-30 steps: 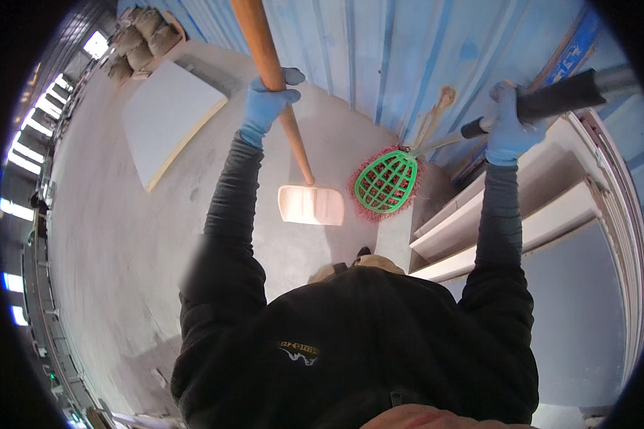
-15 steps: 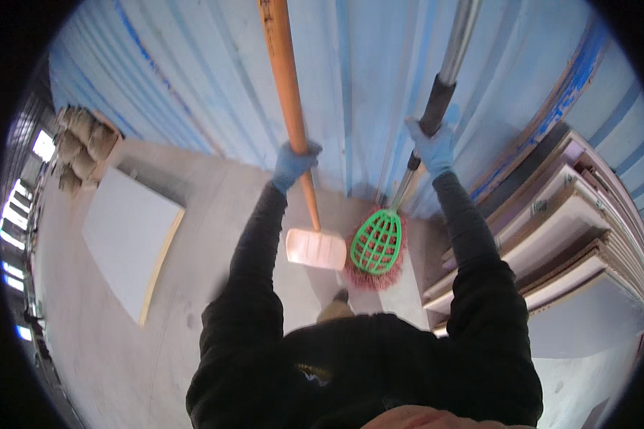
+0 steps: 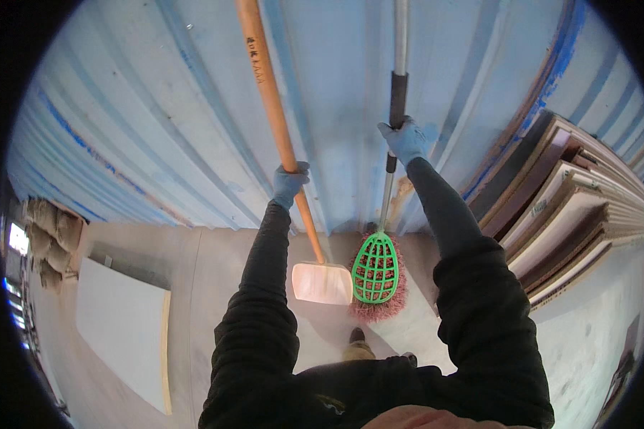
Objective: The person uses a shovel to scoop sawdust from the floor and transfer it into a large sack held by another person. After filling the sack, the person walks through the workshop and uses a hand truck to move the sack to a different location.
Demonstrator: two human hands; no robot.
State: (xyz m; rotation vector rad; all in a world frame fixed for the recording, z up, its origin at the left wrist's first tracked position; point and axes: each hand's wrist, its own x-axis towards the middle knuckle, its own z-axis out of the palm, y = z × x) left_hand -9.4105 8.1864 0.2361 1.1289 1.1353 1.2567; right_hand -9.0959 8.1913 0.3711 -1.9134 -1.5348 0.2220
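The left hand (image 3: 290, 183), in a pale blue glove, is wrapped tight around the orange wooden handle of a dustpan (image 3: 323, 283), whose pale tray sits flat on the concrete floor (image 3: 215, 272) near 6 o'clock from that grip. The right hand (image 3: 406, 140), gloved the same, is clenched on the dark grip of a metal-shafted broom (image 3: 376, 275), its green plastic head and reddish bristles resting on the floor just at 3 o'clock of the tray, touching or nearly so. No swept debris can be made out in the tray or on the floor near it, so the sweeping looks barely begun or already finished; which, I cannot tell. A blue corrugated metal wall (image 3: 157, 129) rises at 12 o'clock, stacked boards (image 3: 572, 214) crowd in at 3 o'clock, and a flat white panel (image 3: 125, 332) lies at 8 o'clock.
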